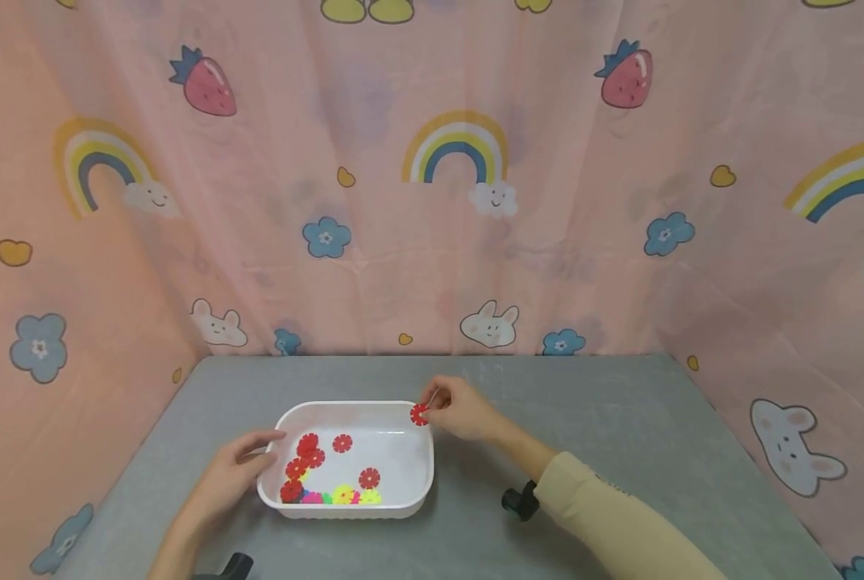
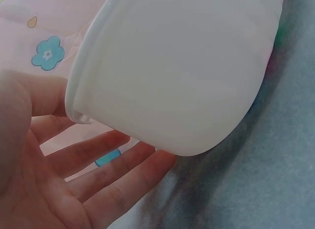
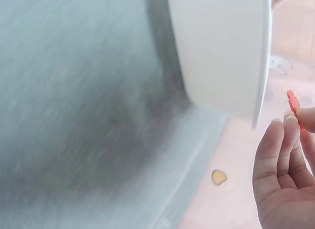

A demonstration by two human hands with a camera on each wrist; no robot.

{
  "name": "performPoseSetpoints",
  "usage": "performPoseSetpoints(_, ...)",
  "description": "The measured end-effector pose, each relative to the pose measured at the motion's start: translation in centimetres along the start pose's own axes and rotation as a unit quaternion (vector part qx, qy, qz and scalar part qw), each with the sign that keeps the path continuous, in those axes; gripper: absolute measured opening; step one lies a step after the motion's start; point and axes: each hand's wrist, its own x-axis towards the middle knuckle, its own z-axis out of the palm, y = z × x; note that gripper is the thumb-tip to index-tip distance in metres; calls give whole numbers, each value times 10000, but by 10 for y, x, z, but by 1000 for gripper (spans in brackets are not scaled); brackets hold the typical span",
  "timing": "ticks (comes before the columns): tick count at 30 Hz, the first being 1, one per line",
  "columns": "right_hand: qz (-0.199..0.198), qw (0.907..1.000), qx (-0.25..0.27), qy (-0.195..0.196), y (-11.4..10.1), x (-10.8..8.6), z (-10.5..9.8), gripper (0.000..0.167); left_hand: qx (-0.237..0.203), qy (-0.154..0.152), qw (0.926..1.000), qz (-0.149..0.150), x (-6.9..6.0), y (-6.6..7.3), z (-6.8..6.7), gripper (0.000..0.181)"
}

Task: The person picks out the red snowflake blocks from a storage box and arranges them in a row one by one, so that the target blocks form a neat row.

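A white container (image 1: 403,459) holds several red notched discs (image 1: 342,443), with yellow, pink, green and blue ones along its near side. At its left end my left hand (image 1: 232,471) grips the rim. The left wrist view has the thumb of my left hand (image 2: 74,155) at the rim and its fingertips against the outer wall (image 2: 187,81). Between thumb and finger my right hand (image 1: 463,409) pinches a red disc (image 1: 419,414) at the far right corner of the container. From the right wrist view, my right hand (image 3: 285,175) holds that disc (image 3: 292,101) edge-on beside the rim.
The container stands on a grey table (image 1: 584,403). Behind and beside the table hangs a pink patterned curtain (image 1: 403,266). A black object (image 1: 521,501) shows beneath the right sleeve (image 1: 613,515), and another black piece (image 1: 236,566) is near the left forearm.
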Motion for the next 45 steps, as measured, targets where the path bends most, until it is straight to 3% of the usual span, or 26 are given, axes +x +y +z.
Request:
performPoseSetpoints(18,423,9968,-84,677,37,9,-11,11,-104,-15,9999,-67,-2,2,-2,45)
performPoseSetpoints(38,864,9924,-515,715,76,18,-6,12,-171,-43,9998,-59,1,-2,-1,45)
performPoseSetpoints(45,785,9913,-768,728,80,22,-6,11,-145,-14,9999,-25,2,-2,1,44)
